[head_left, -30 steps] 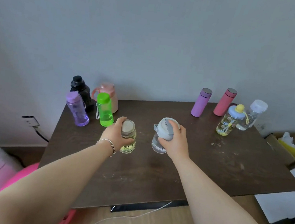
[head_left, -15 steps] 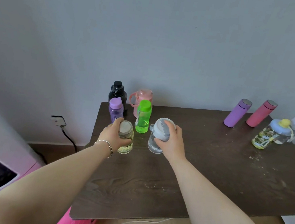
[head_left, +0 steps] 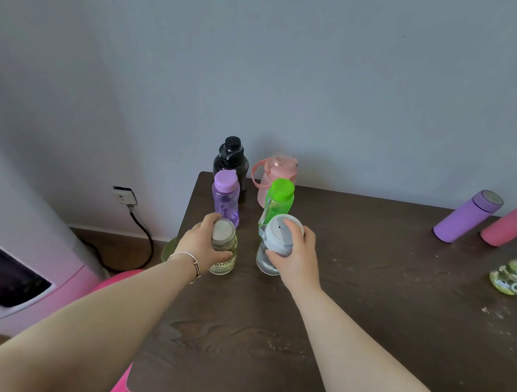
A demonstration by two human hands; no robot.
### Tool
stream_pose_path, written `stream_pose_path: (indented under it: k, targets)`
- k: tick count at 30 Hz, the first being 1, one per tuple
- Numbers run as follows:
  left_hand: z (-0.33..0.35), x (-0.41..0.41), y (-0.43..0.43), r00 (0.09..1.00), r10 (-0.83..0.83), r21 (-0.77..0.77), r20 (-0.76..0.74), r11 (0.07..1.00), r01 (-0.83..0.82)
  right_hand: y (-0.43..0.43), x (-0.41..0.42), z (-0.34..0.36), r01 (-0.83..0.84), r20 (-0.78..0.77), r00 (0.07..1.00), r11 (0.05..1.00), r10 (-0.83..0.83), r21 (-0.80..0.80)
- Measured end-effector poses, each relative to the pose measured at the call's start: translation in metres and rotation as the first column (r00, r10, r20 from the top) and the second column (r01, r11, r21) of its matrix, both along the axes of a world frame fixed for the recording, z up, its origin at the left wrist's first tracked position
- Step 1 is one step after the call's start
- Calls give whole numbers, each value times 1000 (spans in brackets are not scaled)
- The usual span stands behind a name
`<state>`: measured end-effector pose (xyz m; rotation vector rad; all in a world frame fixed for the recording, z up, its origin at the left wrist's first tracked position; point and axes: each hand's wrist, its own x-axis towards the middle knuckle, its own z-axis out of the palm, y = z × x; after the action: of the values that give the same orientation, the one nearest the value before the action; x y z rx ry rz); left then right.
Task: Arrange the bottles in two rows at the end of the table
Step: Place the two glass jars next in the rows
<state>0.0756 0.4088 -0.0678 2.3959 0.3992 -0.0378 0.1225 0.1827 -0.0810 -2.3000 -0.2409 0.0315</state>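
Dark wooden table stands against a grey wall. At its left end, the left hand grips a yellowish jar bottle by its lid, and the right hand clasps a clear grey-capped bottle. Just behind stand a purple bottle and a green bottle, then a black bottle and a pink jug beside the wall.

Left hand: bare forearm extended forward, thin bracelet at the wrist, fingers curled in a closed grasp, thumb below. Right hand: bare forearm extended alongside, palm down, fingers wrapped in a closed grasp from above and the right.
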Motion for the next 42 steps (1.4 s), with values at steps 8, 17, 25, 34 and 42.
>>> stream_pose_path:
  k: [8, 17, 25, 34, 42]
  targets:
    - [-12, 13, 2, 1000, 4, 11, -15, 1000, -4, 4, 4, -18, -72, 27, 997, 997, 73, -15]
    - [-20, 24, 9, 999, 29, 9, -25, 1000, -28, 10, 10, -24, -71, 31, 997, 997, 72, -25]
    - [-20, 31, 13, 999, 18, 7, -38, 1000, -18, 11, 15, -25, -107, 55, 992, 991, 111, -77]
    - [-11, 35, 11, 990, -33, 47, -135, 998, 40, 11, 11, -20, -116, 36, 992, 977, 125, -180]
    - [6, 26, 7, 989, -147, 243, -12, 959, 146, 0, -1, -8, -98, -63, 995, 955, 84, -280]
